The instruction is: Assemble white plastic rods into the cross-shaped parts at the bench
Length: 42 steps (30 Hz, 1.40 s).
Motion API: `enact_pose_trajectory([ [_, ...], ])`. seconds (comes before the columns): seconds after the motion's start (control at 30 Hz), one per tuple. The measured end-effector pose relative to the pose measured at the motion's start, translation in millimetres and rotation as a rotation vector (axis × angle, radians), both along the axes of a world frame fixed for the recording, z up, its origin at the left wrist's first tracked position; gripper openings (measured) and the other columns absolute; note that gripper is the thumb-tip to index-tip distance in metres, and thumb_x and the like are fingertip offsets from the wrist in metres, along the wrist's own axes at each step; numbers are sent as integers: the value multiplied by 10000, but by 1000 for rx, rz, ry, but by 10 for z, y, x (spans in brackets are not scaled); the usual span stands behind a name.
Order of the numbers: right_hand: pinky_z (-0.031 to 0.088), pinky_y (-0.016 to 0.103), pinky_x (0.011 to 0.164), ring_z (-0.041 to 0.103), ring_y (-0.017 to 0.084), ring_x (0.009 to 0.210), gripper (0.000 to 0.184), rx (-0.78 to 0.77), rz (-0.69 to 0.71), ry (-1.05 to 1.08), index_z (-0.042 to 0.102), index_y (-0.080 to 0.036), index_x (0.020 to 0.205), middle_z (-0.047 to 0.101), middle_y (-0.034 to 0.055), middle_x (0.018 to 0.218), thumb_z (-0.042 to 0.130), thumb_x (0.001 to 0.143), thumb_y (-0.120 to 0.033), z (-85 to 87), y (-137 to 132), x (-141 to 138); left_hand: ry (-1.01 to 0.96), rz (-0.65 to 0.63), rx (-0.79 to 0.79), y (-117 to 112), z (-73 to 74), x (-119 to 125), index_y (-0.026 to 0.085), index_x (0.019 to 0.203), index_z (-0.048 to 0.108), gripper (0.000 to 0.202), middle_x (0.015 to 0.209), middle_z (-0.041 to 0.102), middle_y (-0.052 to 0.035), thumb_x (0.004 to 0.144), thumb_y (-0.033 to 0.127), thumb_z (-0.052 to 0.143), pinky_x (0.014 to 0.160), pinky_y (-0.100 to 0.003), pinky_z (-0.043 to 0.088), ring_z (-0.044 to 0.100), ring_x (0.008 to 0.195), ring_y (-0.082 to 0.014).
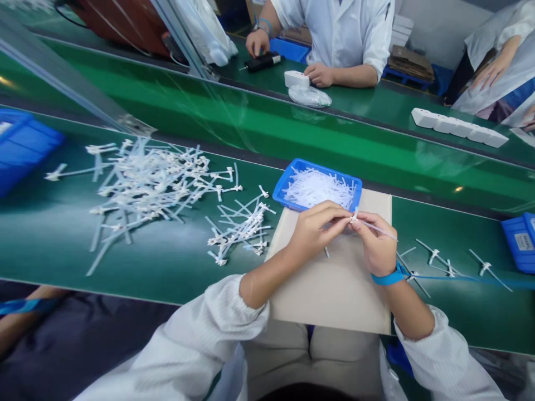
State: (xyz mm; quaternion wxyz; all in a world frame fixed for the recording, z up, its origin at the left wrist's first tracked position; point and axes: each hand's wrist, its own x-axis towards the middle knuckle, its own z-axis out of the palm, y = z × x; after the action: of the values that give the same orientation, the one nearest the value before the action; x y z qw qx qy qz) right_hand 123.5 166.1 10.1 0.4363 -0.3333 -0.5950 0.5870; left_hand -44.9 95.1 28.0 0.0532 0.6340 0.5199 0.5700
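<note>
The left hand (315, 231) and right hand (376, 248) are together, pinching a white plastic tie (378, 227) just below the blue tray (317, 169).

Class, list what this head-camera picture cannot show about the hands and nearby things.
Head view:
- plastic piece between the left hand and right hand: fingers hide its middle
- white strips in the blue tray: too small to count
- blue bin label: too small to read, bin cut by right edge
</note>
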Motion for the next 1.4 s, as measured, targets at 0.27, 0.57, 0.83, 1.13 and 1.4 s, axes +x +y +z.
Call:
enact_pose_trajectory([
  [0.27,650,367,822,795,230,841,223,-36,-32,33,832,-243,922,834,29,882,944,795,-388,45,2,3,-171,-77,-88,0,19,12,180,959,810,79,946,824,-78,992,199,741,770,-265,627,782,878,-176],
  [0.57,639,400,853,794,253,880,127,84,-75,-53,860,-248,896,849,43,897,879,856,-366,134,-75,15,-142,-85,-34,-19,34,14,185,929,834,150,919,837,-90,1015,265,740,810,-294,647,798,865,-189],
  [0.83,649,408,858,798,259,883,158,71,-52,-92,853,-246,908,851,48,909,876,858,-394,143,-78,14,-55,-58,8,-34,38,-8,191,969,834,164,932,836,-90,1042,243,696,817,-297,644,795,876,-189],
  [1.13,668,385,873,806,231,890,256,-50,-5,25,785,-225,947,831,45,933,904,838,-423,121,-27,8,-133,-49,-75,-33,95,-8,186,1009,798,122,961,812,-88,1023,285,729,775,-276,630,770,900,-184],
  [1.4,635,468,1009,787,284,1109,148,94,67,48,791,-265,895,841,70,1082,885,873,-376,174,-10,52,-90,-100,45,-56,157,-34,189,1004,799,50,1014,821,-98,999,187,749,884,-319,641,786,966,-193],
])
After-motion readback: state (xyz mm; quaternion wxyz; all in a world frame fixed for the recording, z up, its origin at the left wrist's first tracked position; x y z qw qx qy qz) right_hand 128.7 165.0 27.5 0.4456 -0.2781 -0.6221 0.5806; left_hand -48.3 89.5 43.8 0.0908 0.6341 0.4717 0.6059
